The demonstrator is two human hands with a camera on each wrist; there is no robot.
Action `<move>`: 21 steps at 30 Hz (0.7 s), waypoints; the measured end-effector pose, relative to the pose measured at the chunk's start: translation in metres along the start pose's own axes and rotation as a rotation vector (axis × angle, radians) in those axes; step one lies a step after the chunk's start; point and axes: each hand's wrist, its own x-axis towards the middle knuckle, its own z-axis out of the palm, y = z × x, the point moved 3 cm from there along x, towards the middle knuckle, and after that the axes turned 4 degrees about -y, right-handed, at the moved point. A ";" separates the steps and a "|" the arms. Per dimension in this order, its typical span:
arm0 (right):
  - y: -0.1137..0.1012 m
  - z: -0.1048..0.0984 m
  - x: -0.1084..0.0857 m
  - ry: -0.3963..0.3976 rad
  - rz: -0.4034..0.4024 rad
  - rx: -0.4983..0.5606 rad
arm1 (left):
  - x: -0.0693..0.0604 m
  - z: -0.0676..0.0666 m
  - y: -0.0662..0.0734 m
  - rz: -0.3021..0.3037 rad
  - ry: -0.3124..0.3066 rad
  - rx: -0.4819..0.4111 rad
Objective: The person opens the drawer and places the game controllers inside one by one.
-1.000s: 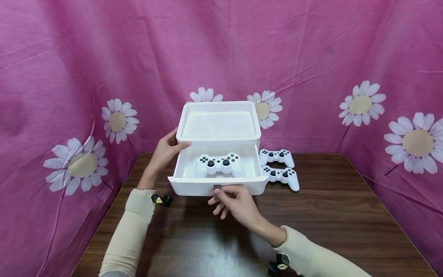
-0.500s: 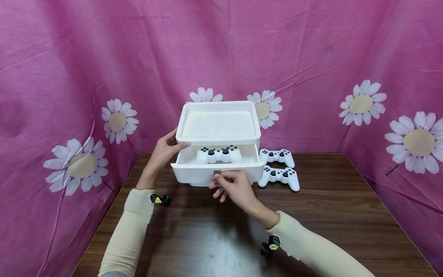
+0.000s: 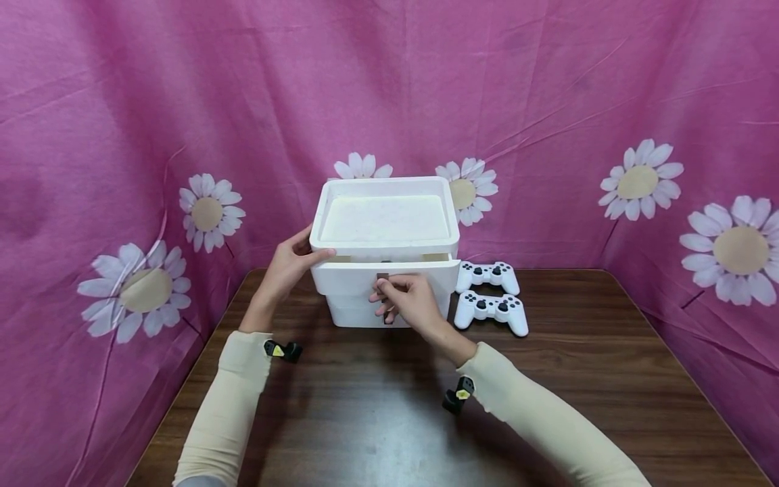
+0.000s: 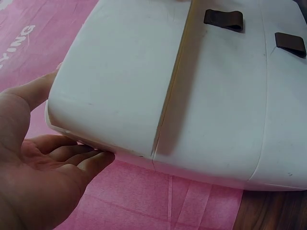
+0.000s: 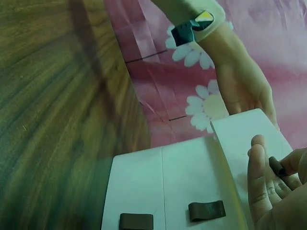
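Top drawer (image 3: 346,279) of a white box (image 3: 389,220), slightly open. From here it looks light, stiff and smooth, probably best held by its dark tab (image 3: 382,275), which the right grip (image 3: 410,302) pinches. The left grip (image 3: 289,266) clasps the box's left side. Two controllers (image 3: 491,312) lie beside it on the surface (image 3: 377,406).

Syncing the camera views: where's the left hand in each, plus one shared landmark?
Head: left hand left of centre, at the left edge of the white drawer unit.
Left wrist: left hand at lower left.
Right wrist: left hand right of centre, upper half.
Shared landmark: the white drawer unit, in all three.
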 end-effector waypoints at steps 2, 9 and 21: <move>0.001 -0.001 0.004 0.000 -0.002 -0.004 | 0.000 0.000 0.000 -0.002 0.001 -0.006; 0.002 -0.007 0.016 0.014 0.010 -0.017 | 0.000 0.000 0.000 -0.006 0.006 -0.002; 0.005 -0.009 0.026 0.035 0.045 -0.006 | 0.001 0.001 -0.001 0.008 -0.008 -0.016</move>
